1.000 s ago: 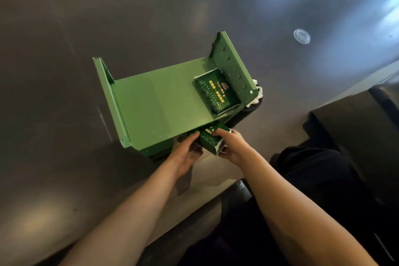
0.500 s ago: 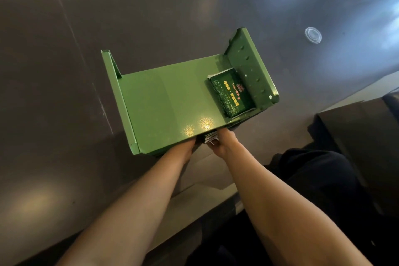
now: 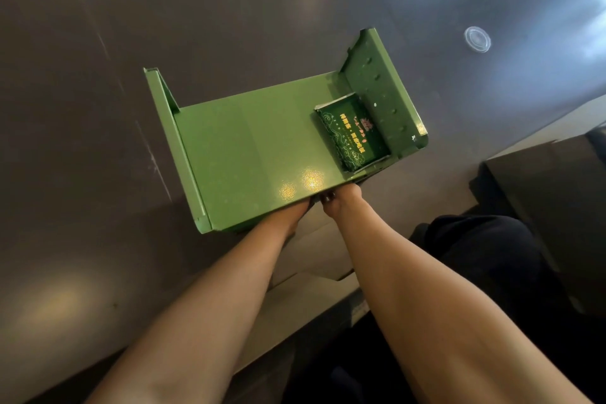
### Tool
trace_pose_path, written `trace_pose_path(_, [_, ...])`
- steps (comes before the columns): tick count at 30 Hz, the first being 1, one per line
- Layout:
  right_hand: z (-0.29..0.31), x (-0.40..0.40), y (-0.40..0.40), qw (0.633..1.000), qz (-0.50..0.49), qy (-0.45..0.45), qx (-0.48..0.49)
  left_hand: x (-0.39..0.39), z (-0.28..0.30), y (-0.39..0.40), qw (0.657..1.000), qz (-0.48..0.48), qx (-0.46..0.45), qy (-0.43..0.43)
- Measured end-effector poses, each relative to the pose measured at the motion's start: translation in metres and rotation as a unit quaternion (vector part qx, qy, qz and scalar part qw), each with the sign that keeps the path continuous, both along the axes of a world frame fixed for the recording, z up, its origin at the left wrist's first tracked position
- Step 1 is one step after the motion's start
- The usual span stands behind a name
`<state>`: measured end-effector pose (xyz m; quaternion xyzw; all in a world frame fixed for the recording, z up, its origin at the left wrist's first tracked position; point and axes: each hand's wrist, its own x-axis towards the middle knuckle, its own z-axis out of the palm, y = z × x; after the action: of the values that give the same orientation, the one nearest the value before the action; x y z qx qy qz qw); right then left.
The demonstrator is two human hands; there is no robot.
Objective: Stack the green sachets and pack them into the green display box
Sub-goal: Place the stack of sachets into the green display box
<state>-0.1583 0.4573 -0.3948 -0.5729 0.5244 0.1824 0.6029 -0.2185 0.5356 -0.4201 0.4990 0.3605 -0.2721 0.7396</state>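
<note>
Desk [image 3: 98,108] surface, dark and glossy, runs across the whole view, and on it, left of centre, stands the green display box [image 3: 249,154] with its broad panel facing up and a flap raised at each end. Both forearms reach to the box's near edge. The left hand [image 3: 288,213] is tucked under that edge, its fingers hidden, so whether its grip is apart or together cannot be told. Just beside it the right hand [image 3: 341,202] also goes under the edge; its grip likewise cannot be read, nor whether it holds sachets. Further right, one stack of green sachets [image 3: 352,136] lies flat against the right flap, long axis running from the near edge toward the far one. That stack lies beyond and to the right of both hands, and the right hand is the nearer. Any next placement likely goes to the left of the stack, where the panel is bare. Beyond the box, on the right, a clear round lid [image 3: 477,39] lies well apart.
</note>
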Motion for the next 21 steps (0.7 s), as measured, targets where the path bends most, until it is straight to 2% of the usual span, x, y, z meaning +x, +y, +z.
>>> trace_pose_path(5, [0.009, 0.003, 0.004, 0.999, -0.031, 0.031, 0.012, 0.002, -0.003, -0.009, 0.999, 0.027, -0.04, 0.014])
trace_pose_path(9, [0.01, -0.006, -0.006, 0.999, 0.043, 0.017, -0.002, 0.004, 0.004, -0.017, 0.992, 0.1, -0.028, 0.067])
trace_pose_path(12, [0.017, -0.013, -0.024, 0.995, 0.102, 0.021, 0.001, 0.001, 0.006, -0.023, 0.984, 0.139, 0.019, 0.108])
trace_pose_path(16, [0.017, -0.02, -0.054, 0.968, 0.233, -0.003, -0.089, -0.011, 0.012, -0.041, 0.98, 0.113, 0.069, 0.146])
trace_pose_path(21, [0.047, -0.018, -0.1, 0.952, 0.281, -0.059, -0.106, -0.013, 0.051, -0.077, 0.989, -0.054, 0.033, 0.137])
